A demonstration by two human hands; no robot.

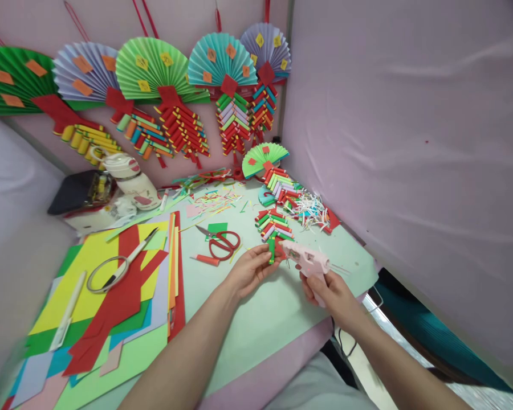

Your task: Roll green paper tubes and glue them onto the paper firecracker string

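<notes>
My right hand is wrapped round the handle of a pale pink hot glue gun, its nozzle pointing left. Between the fingertips of my left hand is a small green paper roll, close to the nozzle. Just beyond lies a string of coloured paper rolls in green, red and lilac, set slantwise in rows. A bit of red paper shows behind the nozzle. To the left of my left hand are red-handled scissors, a green paper piece and an orange-red tube with a thin tip.
Coloured paper sheets cover the table's left side, with a magnifying glass and a white cutter on top. Behind stand a white bottle and paper shreds. Paper fan decorations hang on the back wall.
</notes>
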